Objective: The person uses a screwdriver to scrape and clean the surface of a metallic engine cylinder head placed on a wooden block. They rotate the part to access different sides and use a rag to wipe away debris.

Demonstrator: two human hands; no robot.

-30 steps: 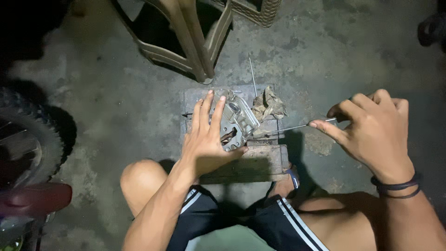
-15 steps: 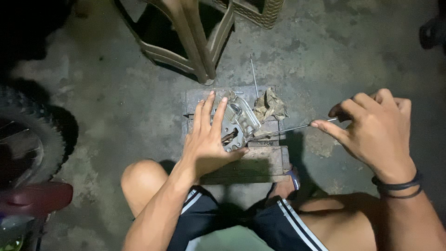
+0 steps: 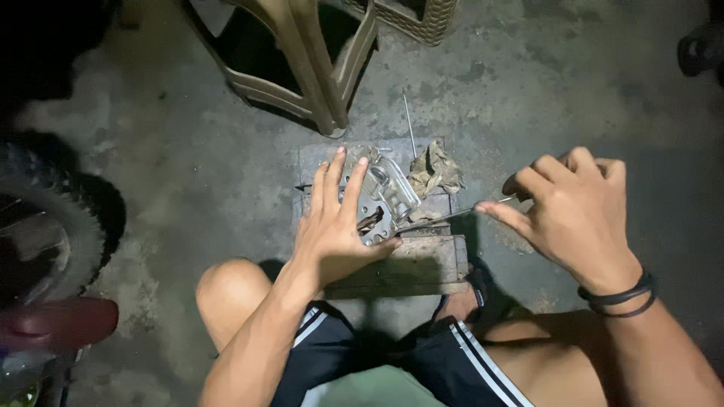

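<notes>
- While the left hand [image 3: 335, 226] presses flat on the metal engine part [image 3: 381, 194], almost nothing differs from a second ago: its fingers stay spread over the casting and the part has not shifted on the wooden block [image 3: 407, 260].
- The right hand [image 3: 573, 211] sits a touch higher than before, with the thin metal rod [image 3: 445, 217] still pointing at the part; the work looks held at the same step, a steady probing rather than a new move.
- The left hand lies open, palm down, fingers fanned toward the far edge of the block, thumb hooked along the part's near side; it pins the part without closing round it.
- The right hand is pinched shut on the rod's outer end, forefinger stretched along it, other fingers curled, wrist raised to the right of the block; dark bands circle that wrist.
- The part lies on top of the block, toward its left half, the rod's tip meeting its near right edge.
- A crumpled rag [image 3: 435, 169] lies on the block just right of the part, and a second thin rod [image 3: 409, 124] lies on the floor beyond the block.
- A plastic stool [image 3: 317, 68] stands beyond the block; a tyre [image 3: 53, 218] is well to its left.
</notes>
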